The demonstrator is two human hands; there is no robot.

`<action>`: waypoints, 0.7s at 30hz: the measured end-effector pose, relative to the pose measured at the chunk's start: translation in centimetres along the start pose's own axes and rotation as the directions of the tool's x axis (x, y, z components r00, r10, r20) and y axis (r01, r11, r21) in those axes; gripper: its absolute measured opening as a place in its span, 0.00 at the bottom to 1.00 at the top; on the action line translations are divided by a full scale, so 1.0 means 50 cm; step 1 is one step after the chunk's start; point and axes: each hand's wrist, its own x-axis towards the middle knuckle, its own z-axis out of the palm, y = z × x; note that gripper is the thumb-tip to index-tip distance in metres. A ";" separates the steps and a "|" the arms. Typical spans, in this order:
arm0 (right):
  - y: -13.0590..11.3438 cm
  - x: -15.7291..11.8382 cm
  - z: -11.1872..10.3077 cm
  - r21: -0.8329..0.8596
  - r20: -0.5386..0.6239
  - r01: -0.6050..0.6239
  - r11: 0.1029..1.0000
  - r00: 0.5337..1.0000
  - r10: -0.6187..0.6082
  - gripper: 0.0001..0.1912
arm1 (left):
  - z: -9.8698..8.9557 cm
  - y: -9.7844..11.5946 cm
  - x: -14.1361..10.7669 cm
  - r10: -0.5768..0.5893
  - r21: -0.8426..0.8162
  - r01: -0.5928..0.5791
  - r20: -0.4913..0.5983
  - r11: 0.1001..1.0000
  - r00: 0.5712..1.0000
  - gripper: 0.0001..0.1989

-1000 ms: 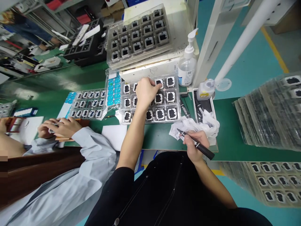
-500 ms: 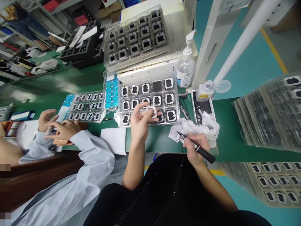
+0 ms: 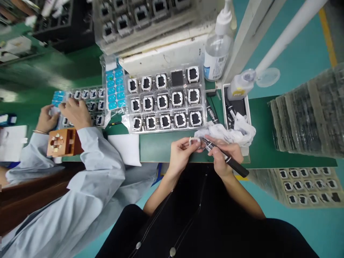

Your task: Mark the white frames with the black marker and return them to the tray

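My left hand [image 3: 181, 154] pinches a small white frame-shaped part [image 3: 194, 142] over the table's front edge. In my right hand [image 3: 225, 154] is a black marker [image 3: 233, 165], its dark tip at the right side of the white part. Whether the tip touches the part, I cannot tell. Just beyond my hands lies a clear plastic tray [image 3: 168, 129] with rows of similar white frames with dark centres. One place in its back row shows only a dark square [image 3: 177, 78]. Crumpled white tissue [image 3: 243, 134] lies behind my right hand.
A pump bottle [image 3: 216, 57], a smaller open bottle [image 3: 239, 87] and a box with markers [image 3: 248, 111] stand at the back right. Stacked trays [image 3: 309, 114] are at the right. To the left, a person's hands [image 3: 76, 113] work near an orange block [image 3: 61, 142] and a white pad [image 3: 126, 148].
My left hand has moved from over the tray towards me and right, bringing the white part to the marker tip. The view has shifted. The neighbouring person's hands have moved onto their tray.
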 end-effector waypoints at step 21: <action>-0.008 0.020 0.010 -0.212 0.103 0.051 0.976 0.994 -0.029 0.05 | 0.020 -0.019 0.011 0.132 0.104 -0.128 -0.034 0.986 0.991 0.18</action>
